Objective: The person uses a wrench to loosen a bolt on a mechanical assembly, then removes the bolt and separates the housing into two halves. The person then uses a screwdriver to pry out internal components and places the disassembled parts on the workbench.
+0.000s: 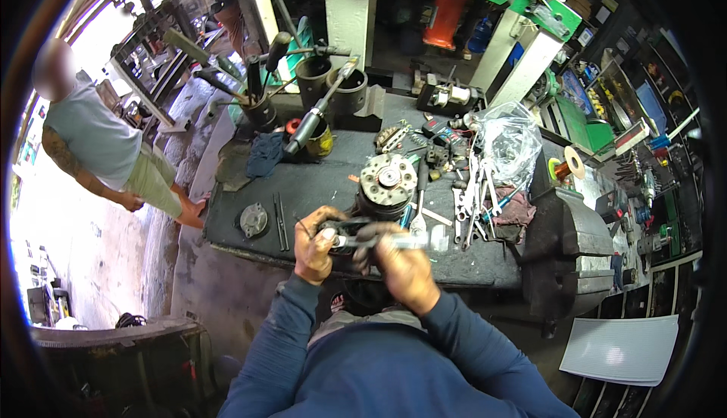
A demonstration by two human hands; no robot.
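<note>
At the bench's near edge, my left hand is closed round a dark metal part with a pale round end by the thumb. My right hand is closed on a silver bar-like tool, smeared by motion; its kind cannot be made out. The tool lies level across the dark part, and my fingers hide where they meet. Just beyond my hands stands a round metal assembly with a ring of holes in its top. A small round metal cover and two thin rods lie to the left.
Several wrenches and a clear plastic bag lie right of the assembly on the dark bench. A large vise stands at the right end. Tool-filled metal cups stand behind. Another person stands at the left.
</note>
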